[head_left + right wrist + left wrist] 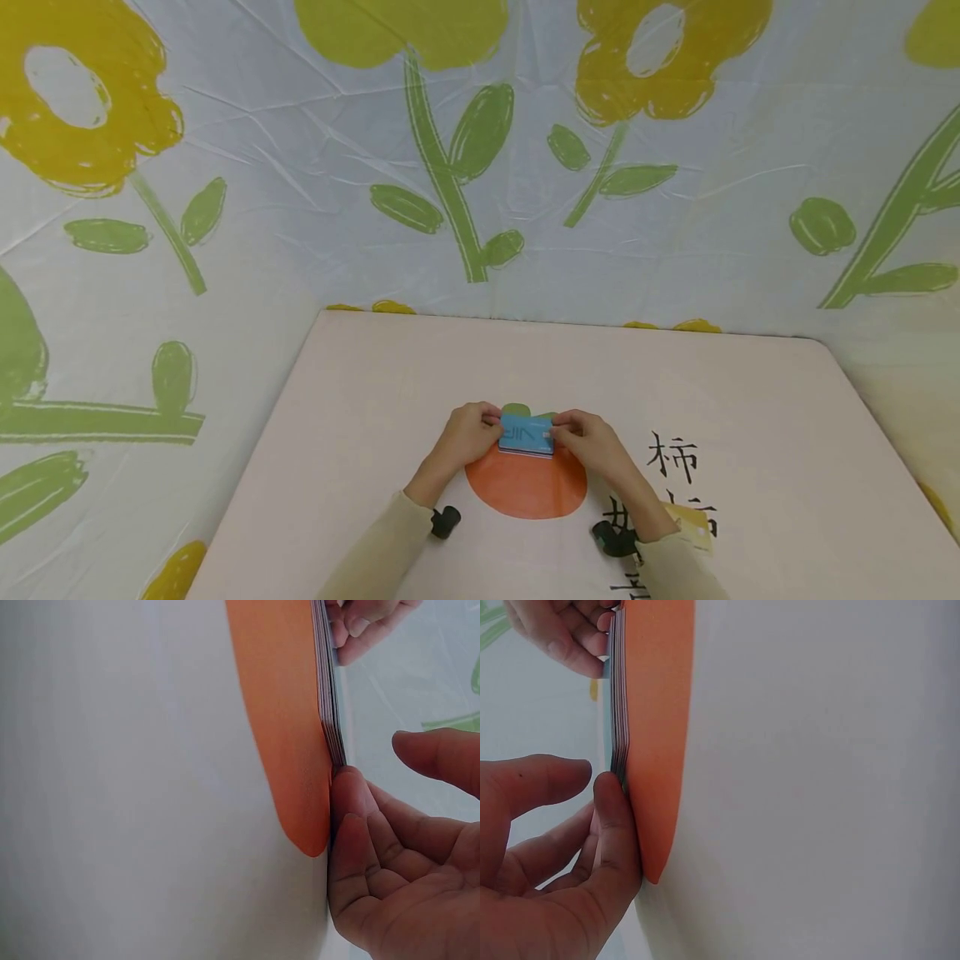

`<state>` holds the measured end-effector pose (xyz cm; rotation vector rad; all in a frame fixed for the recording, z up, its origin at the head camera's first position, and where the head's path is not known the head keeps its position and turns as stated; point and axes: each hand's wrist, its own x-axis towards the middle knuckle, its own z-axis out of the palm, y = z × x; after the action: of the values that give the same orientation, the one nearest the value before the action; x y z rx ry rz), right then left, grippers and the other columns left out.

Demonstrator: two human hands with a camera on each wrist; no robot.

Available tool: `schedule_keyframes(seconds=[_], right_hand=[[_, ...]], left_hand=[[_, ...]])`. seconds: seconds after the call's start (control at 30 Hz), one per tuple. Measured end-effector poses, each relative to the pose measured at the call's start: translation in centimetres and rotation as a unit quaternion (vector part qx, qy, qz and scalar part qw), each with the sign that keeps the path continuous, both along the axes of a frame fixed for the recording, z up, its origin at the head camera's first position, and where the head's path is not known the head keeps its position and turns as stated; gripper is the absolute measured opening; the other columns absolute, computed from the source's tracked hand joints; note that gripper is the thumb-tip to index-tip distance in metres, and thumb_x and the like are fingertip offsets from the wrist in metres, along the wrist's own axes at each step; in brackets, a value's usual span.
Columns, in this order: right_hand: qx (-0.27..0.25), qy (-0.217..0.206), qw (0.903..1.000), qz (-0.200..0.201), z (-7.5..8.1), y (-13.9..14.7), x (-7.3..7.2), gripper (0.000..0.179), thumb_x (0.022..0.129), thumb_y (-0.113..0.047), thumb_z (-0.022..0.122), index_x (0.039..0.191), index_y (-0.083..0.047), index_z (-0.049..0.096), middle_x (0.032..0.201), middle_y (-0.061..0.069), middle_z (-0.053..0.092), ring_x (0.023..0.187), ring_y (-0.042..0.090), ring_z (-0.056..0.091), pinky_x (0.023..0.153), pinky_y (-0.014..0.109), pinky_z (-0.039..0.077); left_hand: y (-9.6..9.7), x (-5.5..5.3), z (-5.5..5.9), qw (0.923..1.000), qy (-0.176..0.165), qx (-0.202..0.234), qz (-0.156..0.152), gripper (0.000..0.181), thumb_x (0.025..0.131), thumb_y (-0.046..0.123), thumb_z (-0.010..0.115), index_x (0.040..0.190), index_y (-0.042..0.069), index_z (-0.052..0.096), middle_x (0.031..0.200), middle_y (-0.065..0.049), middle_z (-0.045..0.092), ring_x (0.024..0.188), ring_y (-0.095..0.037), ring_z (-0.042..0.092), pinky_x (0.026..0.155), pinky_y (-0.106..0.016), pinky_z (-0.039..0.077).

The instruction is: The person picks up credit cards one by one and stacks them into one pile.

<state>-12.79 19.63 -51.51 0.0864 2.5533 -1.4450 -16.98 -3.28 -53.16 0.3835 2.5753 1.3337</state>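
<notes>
A stack of cards shows a blue top card with VIP lettering, over an orange fruit print. At its left end my left hand holds it with bent fingers. My right hand holds the opposite end the same way. In the left wrist view, layered card edges run between both hands, and a fingertip of the left hand meets the near corner. The right wrist view has curled fingers against the stack's end, while another digit stands apart from it.
A yellow card lies on the pale table beside my right forearm. Black characters are printed on the right of the tabletop. Behind the table hangs a flowered cloth. Black devices sit at both wrists.
</notes>
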Motion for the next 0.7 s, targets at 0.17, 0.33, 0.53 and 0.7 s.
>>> schedule_keyframes(seconds=[0.17, 0.33, 0.53, 0.7], right_hand=[[0.011, 0.007, 0.9999, 0.001, 0.05, -0.11, -0.10, 0.026, 0.097, -0.015, 0.066, 0.116, 0.003, 0.066, 0.096, 0.007, 0.067, 0.084, 0.021, 0.063, 0.074, 0.033, 0.054], [0.012, 0.006, 0.9999, 0.003, 0.13, 0.00, -0.05, 0.026, 0.097, -0.016, 0.066, 0.116, 0.002, 0.066, 0.096, 0.007, 0.067, 0.084, 0.021, 0.063, 0.074, 0.033, 0.054], [0.009, 0.003, 0.9999, 0.005, 0.51, 0.20, 0.10, 0.028, 0.097, -0.017, 0.066, 0.118, 0.003, 0.065, 0.097, 0.008, 0.067, 0.085, 0.022, 0.063, 0.074, 0.034, 0.055], [0.005, 0.001, 1.0000, 0.004, 0.58, 0.31, 0.43, 0.029, 0.097, -0.017, 0.066, 0.119, 0.002, 0.064, 0.099, 0.008, 0.067, 0.088, 0.024, 0.062, 0.076, 0.035, 0.055]], left_hand=[[-0.12, 0.08, 0.08, 1.0000, 0.004, 0.001, 0.000, 0.022, 0.090, 0.010, 0.068, 0.109, 0.000, 0.071, 0.090, 0.000, 0.068, 0.085, -0.015, 0.066, 0.079, -0.034, 0.055], [-0.16, 0.14, 0.01, 1.0000, 0.005, 0.003, 0.003, 0.021, 0.090, 0.011, 0.069, 0.108, 0.000, 0.071, 0.090, 0.000, 0.068, 0.083, -0.015, 0.065, 0.077, -0.034, 0.055], [-0.46, 0.09, -0.09, 0.9998, 0.015, 0.011, 0.010, 0.019, 0.089, 0.012, 0.069, 0.105, 0.003, 0.072, 0.088, 0.002, 0.069, 0.082, -0.014, 0.065, 0.078, -0.034, 0.055], [-0.86, 0.39, -0.11, 0.9997, 0.009, 0.019, 0.016, 0.022, 0.090, 0.016, 0.070, 0.108, 0.004, 0.071, 0.090, 0.002, 0.069, 0.085, -0.015, 0.065, 0.080, -0.037, 0.054]])
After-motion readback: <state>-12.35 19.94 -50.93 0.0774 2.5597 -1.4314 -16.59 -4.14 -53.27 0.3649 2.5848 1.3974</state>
